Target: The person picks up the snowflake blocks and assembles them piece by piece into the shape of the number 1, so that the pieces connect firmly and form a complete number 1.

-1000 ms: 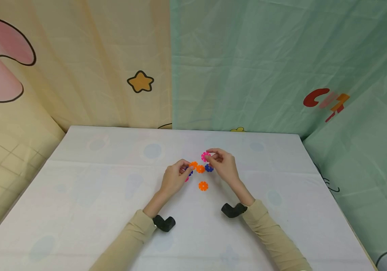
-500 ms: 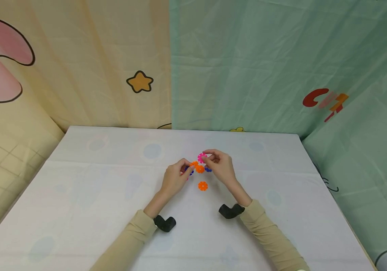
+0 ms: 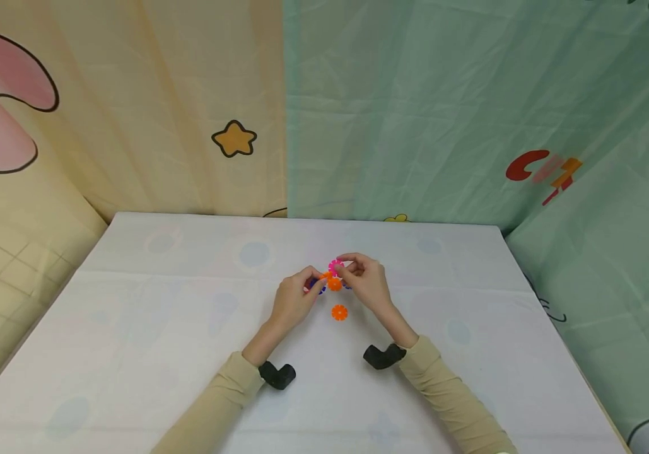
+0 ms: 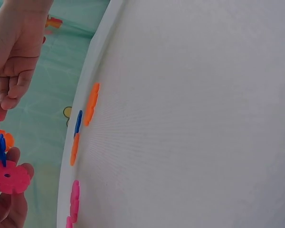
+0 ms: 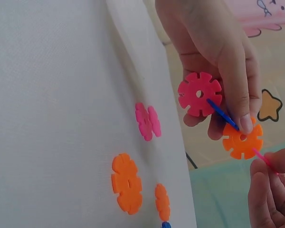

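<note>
My left hand (image 3: 292, 299) pinches a short chain of slotted plastic snowflake discs above the table. A pink disc (image 5: 199, 94), a blue disc (image 5: 222, 114) seen edge-on and an orange disc (image 5: 242, 137) make up this chain. My right hand (image 3: 366, 284) pinches another pink disc (image 3: 336, 268) between thumb and fingers. In the right wrist view that pink disc is edge-on, meeting the orange disc's lower rim; whether its slot is engaged I cannot tell. On the table below, a loose orange disc (image 3: 339, 313) lies nearest the wrists.
Another orange disc (image 3: 335, 284) and a partly hidden blue disc (image 3: 348, 285) lie beneath the hands. Two pink discs (image 5: 144, 121) lie on the white-covered table (image 3: 159, 347), shown in the right wrist view. Curtains (image 3: 415, 126) hang behind the table.
My right hand has moved left and slightly nearer, bringing its pink disc up to the orange disc in the left hand. The left hand has stayed nearly still.
</note>
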Available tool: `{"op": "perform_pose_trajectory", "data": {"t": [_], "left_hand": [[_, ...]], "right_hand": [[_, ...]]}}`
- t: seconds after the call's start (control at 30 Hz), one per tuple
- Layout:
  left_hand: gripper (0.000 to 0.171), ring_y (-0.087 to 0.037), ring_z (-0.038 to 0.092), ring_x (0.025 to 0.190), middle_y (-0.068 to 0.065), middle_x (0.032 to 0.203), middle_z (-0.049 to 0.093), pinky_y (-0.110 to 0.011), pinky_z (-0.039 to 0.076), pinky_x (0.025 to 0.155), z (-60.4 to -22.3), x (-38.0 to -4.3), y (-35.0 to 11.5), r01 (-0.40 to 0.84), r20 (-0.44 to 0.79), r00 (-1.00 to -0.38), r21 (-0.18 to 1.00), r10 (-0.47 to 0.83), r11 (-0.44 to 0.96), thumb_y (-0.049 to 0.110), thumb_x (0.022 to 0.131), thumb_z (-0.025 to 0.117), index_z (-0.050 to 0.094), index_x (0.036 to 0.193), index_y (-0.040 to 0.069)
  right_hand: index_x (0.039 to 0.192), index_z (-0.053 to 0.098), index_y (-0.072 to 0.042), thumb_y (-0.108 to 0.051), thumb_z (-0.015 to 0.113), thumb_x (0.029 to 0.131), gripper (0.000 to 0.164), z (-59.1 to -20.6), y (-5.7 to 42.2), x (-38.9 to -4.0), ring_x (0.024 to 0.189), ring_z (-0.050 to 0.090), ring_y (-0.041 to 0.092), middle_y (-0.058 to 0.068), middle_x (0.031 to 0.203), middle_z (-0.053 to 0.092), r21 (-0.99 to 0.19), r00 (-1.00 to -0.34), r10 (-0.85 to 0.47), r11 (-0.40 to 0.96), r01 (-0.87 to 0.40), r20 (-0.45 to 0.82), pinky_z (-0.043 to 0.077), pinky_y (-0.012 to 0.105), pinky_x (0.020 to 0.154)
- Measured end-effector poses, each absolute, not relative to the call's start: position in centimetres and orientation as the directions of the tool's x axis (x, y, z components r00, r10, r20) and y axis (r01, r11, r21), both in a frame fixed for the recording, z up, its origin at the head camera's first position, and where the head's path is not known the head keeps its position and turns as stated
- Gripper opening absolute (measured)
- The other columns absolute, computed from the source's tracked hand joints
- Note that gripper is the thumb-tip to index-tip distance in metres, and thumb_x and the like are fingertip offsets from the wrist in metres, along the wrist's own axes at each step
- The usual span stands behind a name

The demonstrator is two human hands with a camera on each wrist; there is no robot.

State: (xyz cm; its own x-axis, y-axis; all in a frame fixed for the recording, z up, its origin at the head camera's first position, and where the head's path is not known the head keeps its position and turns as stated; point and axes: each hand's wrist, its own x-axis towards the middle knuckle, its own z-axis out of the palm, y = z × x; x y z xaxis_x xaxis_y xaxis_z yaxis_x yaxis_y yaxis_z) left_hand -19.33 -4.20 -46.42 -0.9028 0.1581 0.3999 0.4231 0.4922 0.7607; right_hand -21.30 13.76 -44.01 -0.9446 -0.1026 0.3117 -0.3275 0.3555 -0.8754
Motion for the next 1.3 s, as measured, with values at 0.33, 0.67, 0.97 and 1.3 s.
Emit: {"op": "perform_pose_trajectory", "data": {"t": [0.33, 0.67, 0.97, 1.3], "left_hand": [[0.007, -0.012, 0.053, 0.053, -0.006, 0.077, 0.069, -0.025, 0.049, 0.054, -46.7, -19.5, -4.0, 0.448, 0.443, -0.887, 0.763, 0.128, 0.467, 0.008, 0.096, 0.074, 0.071, 0.094, 0.003], [0.007, -0.015, 0.053, 0.054, -0.005, 0.075, 0.067, -0.025, 0.048, 0.054, -46.6, -19.4, -4.1, 0.452, 0.456, -0.882, 0.755, 0.116, 0.475, 0.007, 0.095, 0.075, 0.070, 0.094, 0.002], [0.008, -0.015, 0.056, 0.061, -0.006, 0.080, 0.068, -0.023, 0.050, 0.058, -46.6, -19.2, -4.4, 0.418, 0.401, -0.906, 0.802, 0.132, 0.426, 0.007, 0.096, 0.074, 0.070, 0.100, 0.001], [0.017, -0.018, 0.058, 0.067, -0.010, 0.088, 0.071, -0.023, 0.050, 0.061, -46.7, -19.5, -4.4, 0.414, 0.390, -0.909, 0.803, 0.147, 0.430, 0.005, 0.095, 0.076, 0.069, 0.109, 0.001]], "right_hand": [[0.106, 0.073, 0.008, 0.000, 0.075, 0.093, 0.015, -44.0, 13.1, -21.4, 0.063, 0.065, 0.046, 0.012, 0.069, 0.066, -0.892, -0.956, -0.046, 0.349, -0.287, 0.289, 0.051, 0.019, 0.055], [0.107, 0.073, 0.008, -0.003, 0.075, 0.094, 0.017, -44.3, 12.6, -21.3, 0.065, 0.065, 0.048, 0.020, 0.072, 0.067, -0.929, -0.978, -0.030, 0.306, -0.207, 0.208, 0.056, 0.027, 0.058], [0.112, 0.073, 0.009, -0.002, 0.069, 0.098, 0.018, -44.1, 13.3, -21.3, 0.075, 0.070, 0.043, 0.018, 0.084, 0.071, -0.951, -0.988, -0.084, 0.275, -0.145, 0.126, 0.060, 0.032, 0.067], [0.115, 0.072, 0.008, -0.004, 0.069, 0.098, 0.021, -44.1, 13.5, -21.3, 0.075, 0.070, 0.041, 0.010, 0.079, 0.068, -0.946, -0.990, -0.089, 0.298, -0.128, 0.106, 0.061, 0.039, 0.070]]}}
